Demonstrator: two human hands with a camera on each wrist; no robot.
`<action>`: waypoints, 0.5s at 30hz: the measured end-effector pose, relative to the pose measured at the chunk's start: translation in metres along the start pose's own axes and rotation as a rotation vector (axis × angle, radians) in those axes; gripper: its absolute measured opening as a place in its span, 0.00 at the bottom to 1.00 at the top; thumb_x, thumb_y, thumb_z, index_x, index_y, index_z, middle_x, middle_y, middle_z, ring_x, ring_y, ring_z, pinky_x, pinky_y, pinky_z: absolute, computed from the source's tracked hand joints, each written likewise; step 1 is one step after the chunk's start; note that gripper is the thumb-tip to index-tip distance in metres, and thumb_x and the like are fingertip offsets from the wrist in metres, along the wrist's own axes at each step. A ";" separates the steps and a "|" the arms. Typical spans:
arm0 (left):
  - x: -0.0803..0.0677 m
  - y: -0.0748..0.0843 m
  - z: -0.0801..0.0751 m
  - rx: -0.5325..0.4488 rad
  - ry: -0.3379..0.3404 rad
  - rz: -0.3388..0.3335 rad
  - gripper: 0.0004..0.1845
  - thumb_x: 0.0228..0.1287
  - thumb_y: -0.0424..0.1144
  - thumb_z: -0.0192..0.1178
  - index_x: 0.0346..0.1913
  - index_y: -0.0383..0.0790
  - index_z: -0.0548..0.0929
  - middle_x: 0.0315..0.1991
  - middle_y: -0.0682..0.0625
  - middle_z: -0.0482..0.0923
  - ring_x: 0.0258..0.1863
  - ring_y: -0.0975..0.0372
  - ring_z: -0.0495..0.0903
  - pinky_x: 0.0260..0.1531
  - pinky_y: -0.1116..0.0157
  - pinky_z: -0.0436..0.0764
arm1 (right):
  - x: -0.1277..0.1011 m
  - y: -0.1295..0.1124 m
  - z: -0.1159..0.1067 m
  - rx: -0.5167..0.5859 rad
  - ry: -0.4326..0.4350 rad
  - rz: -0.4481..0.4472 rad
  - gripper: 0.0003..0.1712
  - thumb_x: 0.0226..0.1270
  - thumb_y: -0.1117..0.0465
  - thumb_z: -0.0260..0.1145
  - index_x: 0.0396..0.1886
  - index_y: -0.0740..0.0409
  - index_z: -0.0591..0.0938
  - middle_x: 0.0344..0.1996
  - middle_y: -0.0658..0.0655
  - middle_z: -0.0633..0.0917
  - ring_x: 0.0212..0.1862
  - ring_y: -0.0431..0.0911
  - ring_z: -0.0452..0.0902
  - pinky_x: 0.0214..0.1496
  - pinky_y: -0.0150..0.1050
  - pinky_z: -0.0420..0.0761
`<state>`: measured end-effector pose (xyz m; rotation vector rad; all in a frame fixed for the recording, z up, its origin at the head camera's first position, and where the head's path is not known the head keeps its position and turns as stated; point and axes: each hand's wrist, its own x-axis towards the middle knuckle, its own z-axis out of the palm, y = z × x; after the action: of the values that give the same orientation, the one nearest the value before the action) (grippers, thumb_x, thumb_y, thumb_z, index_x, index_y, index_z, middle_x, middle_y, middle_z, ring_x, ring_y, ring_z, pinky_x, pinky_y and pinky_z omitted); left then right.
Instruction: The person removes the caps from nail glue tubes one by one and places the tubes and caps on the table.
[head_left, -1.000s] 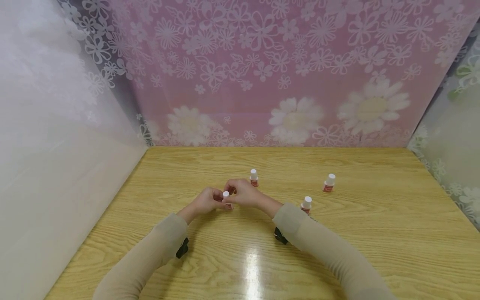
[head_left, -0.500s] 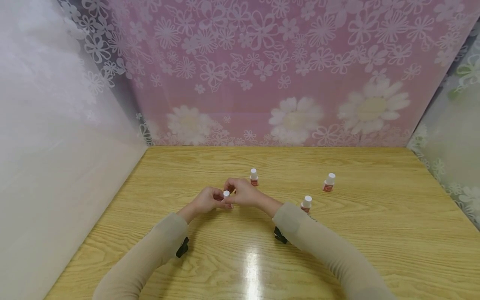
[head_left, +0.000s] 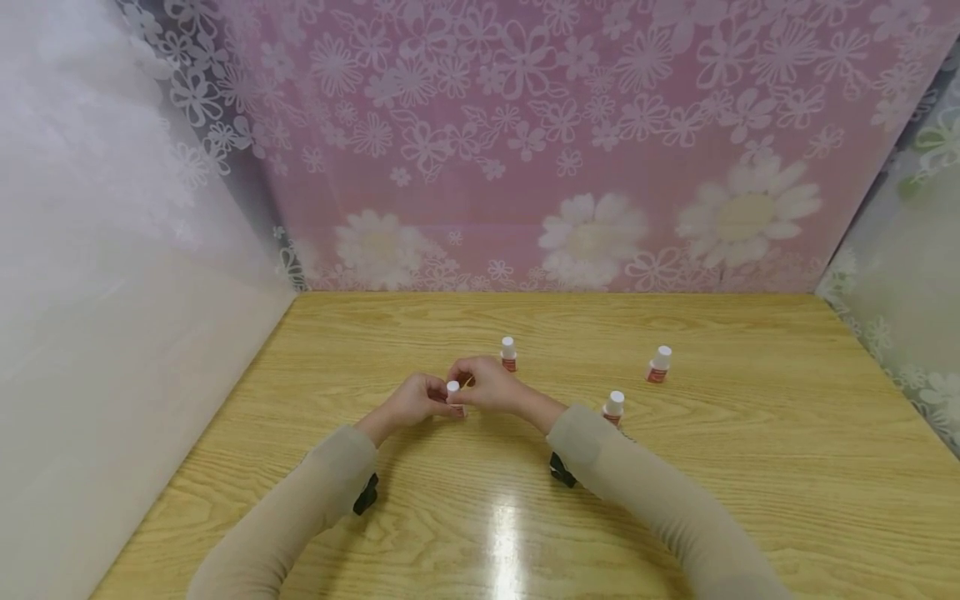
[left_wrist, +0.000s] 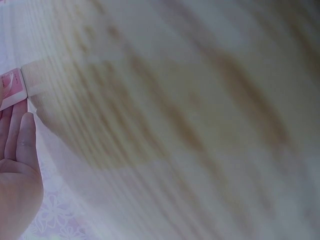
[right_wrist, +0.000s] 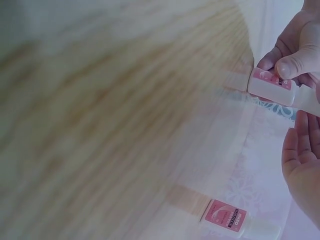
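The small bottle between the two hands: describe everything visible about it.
The small bottle has a white cap and a pale body with a pink-red label, plastic by the look of it. It stands about upright near the middle of the wooden table, base at the tabletop. The left hand grips its body, thumb on the label in the right wrist view; the right hand curls at its cap. Three similar bottles stand apart.

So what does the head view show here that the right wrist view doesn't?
Only the head view shows all four small bottles, including the far right bottle, the near right bottle and both sleeves. Only the right wrist view shows the pink label of the held bottle, pinched by the left hand. Both show that bottle, the right hand by its cap, the wooden table and the back bottle.
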<state>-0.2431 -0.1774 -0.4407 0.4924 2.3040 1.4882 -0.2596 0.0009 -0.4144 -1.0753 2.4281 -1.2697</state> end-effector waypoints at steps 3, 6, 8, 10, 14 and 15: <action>-0.001 0.000 0.001 -0.001 0.005 -0.003 0.09 0.50 0.31 0.64 0.35 0.30 0.82 0.31 0.45 0.82 0.33 0.61 0.79 0.33 0.66 0.74 | 0.000 0.000 -0.001 -0.008 -0.019 -0.018 0.07 0.55 0.65 0.66 0.35 0.59 0.80 0.31 0.49 0.81 0.38 0.39 0.74 0.42 0.33 0.73; -0.001 0.001 0.001 -0.014 0.005 -0.008 0.09 0.51 0.31 0.64 0.36 0.31 0.82 0.32 0.45 0.82 0.34 0.60 0.79 0.34 0.65 0.75 | 0.000 0.000 -0.001 -0.025 -0.025 -0.051 0.08 0.56 0.66 0.64 0.37 0.60 0.81 0.33 0.50 0.81 0.39 0.40 0.75 0.44 0.35 0.73; -0.001 0.001 0.001 -0.025 0.000 -0.007 0.10 0.51 0.31 0.64 0.37 0.30 0.82 0.33 0.44 0.81 0.35 0.59 0.79 0.35 0.64 0.76 | 0.000 0.000 -0.002 -0.031 -0.025 -0.063 0.08 0.57 0.67 0.64 0.38 0.62 0.81 0.33 0.51 0.82 0.39 0.40 0.75 0.45 0.36 0.73; -0.001 0.002 0.001 -0.036 -0.005 -0.010 0.10 0.51 0.31 0.64 0.37 0.30 0.82 0.33 0.44 0.81 0.35 0.58 0.79 0.36 0.63 0.76 | 0.000 -0.001 -0.002 -0.037 -0.027 -0.067 0.08 0.57 0.68 0.63 0.38 0.63 0.81 0.34 0.52 0.82 0.40 0.41 0.75 0.46 0.37 0.73; 0.000 0.002 0.001 -0.050 -0.012 -0.009 0.10 0.51 0.30 0.64 0.38 0.29 0.82 0.34 0.43 0.81 0.36 0.58 0.79 0.37 0.63 0.76 | 0.000 -0.001 -0.002 -0.046 -0.030 -0.078 0.09 0.56 0.68 0.63 0.39 0.64 0.80 0.35 0.54 0.82 0.40 0.42 0.75 0.46 0.39 0.73; 0.000 0.002 0.001 -0.051 -0.012 -0.010 0.10 0.51 0.30 0.64 0.37 0.29 0.82 0.34 0.43 0.81 0.36 0.58 0.79 0.37 0.63 0.76 | 0.000 0.000 -0.002 -0.050 -0.031 -0.083 0.10 0.56 0.68 0.63 0.39 0.64 0.80 0.35 0.54 0.82 0.40 0.42 0.75 0.46 0.38 0.73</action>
<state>-0.2425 -0.1764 -0.4395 0.4743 2.2500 1.5306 -0.2603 0.0015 -0.4131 -1.2122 2.4281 -1.2129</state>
